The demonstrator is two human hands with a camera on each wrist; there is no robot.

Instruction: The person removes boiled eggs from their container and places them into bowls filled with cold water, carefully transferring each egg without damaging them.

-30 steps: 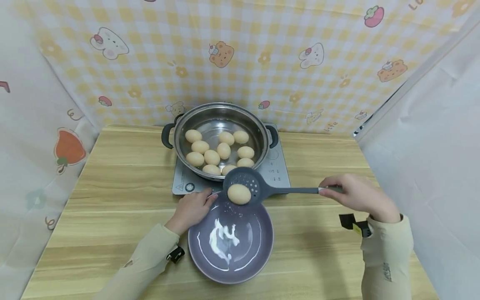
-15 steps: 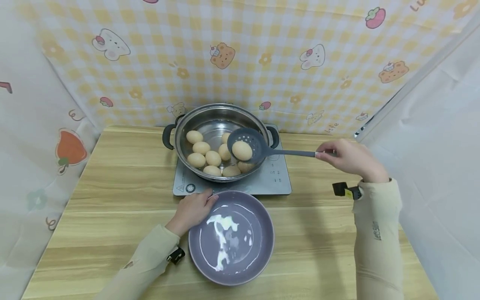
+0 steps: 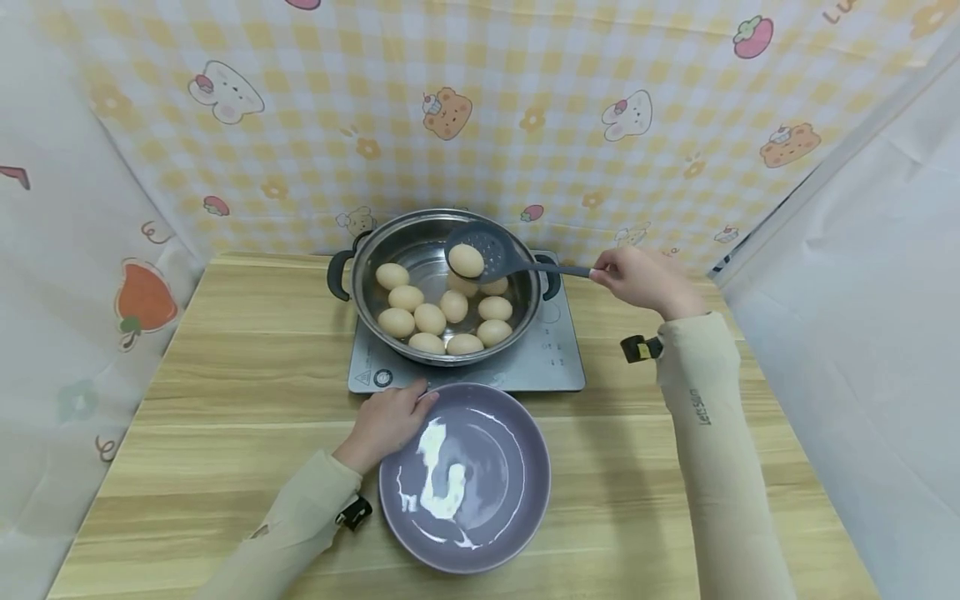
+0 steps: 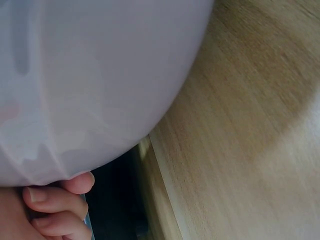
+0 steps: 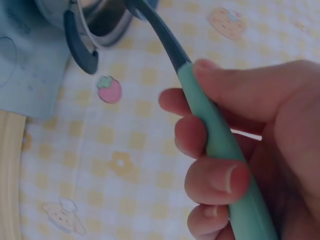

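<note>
My right hand holds a dark grey skimmer by its handle, its perforated head over the back right of a steel pot. One pale brown egg lies in the skimmer's head. In the right wrist view, fingers and thumb wrap round the green handle. Several more eggs sit in water in the pot, two of them partly covered by the skimmer. At the upper left rim of a purple plate, my left hand grips the edge; the left wrist view shows its curled fingers.
The pot has black side handles and stands on a grey induction cooktop at the back of the wooden table. Behind it hangs a yellow checked cloth. White sheets close off both sides.
The skimmer with its egg has moved from over the plate's back edge, away and back over the pot; my right hand travelled forward and left. My left hand and the plate stay in place.
</note>
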